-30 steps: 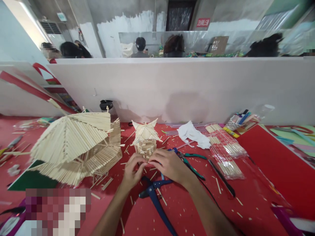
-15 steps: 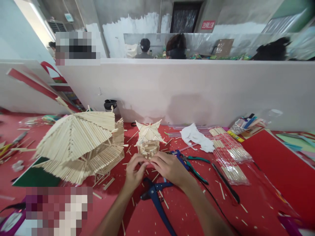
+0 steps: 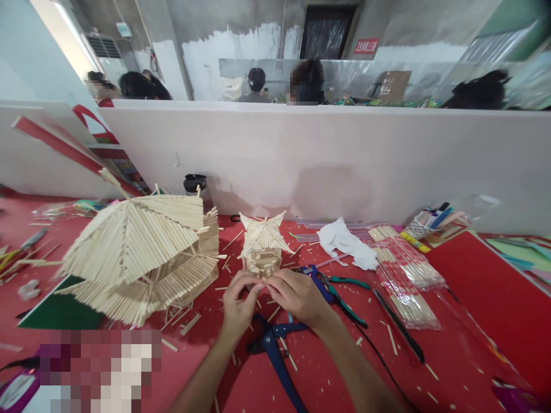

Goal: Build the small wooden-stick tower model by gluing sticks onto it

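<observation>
A small pavilion model (image 3: 262, 238) made of pale wooden sticks stands on the red table in front of me. At its near base, my left hand (image 3: 241, 295) and my right hand (image 3: 297, 292) meet with fingertips pinched together. Whatever is between the fingers is too small or hidden to make out. Just below the hands lies a blue-handled cutter (image 3: 273, 347). To the right of my right hand rest green-handled pliers (image 3: 346, 295) and a blue glue gun (image 3: 316, 278), partly covered by the pliers. Stick offcuts are scattered around.
A larger stick-built pavilion (image 3: 138, 246) takes up the left side. On the right are white tissue (image 3: 344, 244), packed chopsticks (image 3: 407, 281), a dark curved tool (image 3: 400, 327), a pen basket (image 3: 424, 221) and a red board (image 3: 495, 287). A white partition (image 3: 258, 149) closes off the back.
My hands stay pinched together at the small pavilion's base with hardly any movement. The whole view has shifted slightly.
</observation>
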`<state>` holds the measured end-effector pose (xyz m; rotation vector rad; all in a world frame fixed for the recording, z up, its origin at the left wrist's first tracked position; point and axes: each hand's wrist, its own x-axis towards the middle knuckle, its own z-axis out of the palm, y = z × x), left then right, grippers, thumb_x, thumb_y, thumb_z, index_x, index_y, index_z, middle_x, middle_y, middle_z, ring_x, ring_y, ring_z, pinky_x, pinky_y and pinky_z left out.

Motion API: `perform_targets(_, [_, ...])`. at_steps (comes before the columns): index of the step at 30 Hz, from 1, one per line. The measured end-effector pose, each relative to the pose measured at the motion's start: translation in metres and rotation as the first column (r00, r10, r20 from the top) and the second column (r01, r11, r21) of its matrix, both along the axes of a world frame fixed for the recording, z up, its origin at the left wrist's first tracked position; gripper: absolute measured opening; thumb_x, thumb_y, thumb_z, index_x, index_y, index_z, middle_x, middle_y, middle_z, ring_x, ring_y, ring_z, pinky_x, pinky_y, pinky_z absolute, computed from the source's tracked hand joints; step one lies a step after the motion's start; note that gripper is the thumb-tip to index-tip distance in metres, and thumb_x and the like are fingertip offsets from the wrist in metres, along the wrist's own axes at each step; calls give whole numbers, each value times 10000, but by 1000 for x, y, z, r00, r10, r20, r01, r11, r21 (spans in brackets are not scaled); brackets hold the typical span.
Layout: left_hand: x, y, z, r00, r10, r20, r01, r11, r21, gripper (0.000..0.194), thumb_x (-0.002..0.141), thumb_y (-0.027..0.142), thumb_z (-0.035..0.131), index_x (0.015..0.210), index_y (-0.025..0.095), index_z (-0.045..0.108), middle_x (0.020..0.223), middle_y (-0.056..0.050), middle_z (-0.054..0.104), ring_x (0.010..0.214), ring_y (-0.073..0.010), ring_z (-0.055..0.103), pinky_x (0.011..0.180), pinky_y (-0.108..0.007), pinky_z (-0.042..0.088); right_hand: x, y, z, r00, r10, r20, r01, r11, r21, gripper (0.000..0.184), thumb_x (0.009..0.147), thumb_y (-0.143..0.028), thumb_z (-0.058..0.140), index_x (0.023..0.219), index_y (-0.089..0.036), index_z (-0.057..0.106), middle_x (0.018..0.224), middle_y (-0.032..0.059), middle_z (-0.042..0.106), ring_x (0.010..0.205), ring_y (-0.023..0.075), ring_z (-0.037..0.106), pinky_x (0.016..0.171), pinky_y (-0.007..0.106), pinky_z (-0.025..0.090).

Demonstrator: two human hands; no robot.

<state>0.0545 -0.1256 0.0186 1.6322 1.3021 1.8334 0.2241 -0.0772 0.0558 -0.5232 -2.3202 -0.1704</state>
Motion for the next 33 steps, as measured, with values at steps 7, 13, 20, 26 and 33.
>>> perform_targets(7, [-1,5,-7,994,57,94,-45,991,-127,154,903,336,662,904,182,654,788,-3,628,632,-111,570,599,-220,467,2,11,-3,999,-38,4,38,999,-28,106,984,-120,505,969,-162,602,864,67,674,789,172,678,698,260,530])
perform_targets(13, [-2,9,-15,996,36,78,-9,946,-324,214,893,367,654,1010,193,613,834,2,644,694,-131,591,678,-246,475,4,20,-1,993,-86,85,93,992,-82,140,1004,-148,484,974,-182,616,892,69,671,810,188,678,665,270,548])
perform_targets(20, [-1,11,-26,999,-53,-11,44,905,-424,246,914,383,618,1074,198,590,828,20,646,686,-128,569,659,-239,438,-2,24,-4,978,-102,184,111,993,-43,158,1004,-142,487,991,-176,641,912,68,657,836,190,659,680,274,557])
perform_targets(26, [-3,10,-29,997,-72,0,66,902,-426,249,921,383,609,1084,195,591,836,16,645,694,-130,567,668,-242,442,0,25,-3,981,-67,184,72,997,-23,194,1027,-168,453,1028,-162,647,918,72,661,797,182,647,684,280,552])
perform_targets(33, [-3,11,-30,997,-71,9,68,904,-422,248,915,376,620,1083,194,599,835,6,652,734,-144,593,692,-254,458,1,24,-7,993,-60,103,64,997,-38,220,1031,-192,467,1077,-205,682,901,55,676,789,172,650,668,264,547])
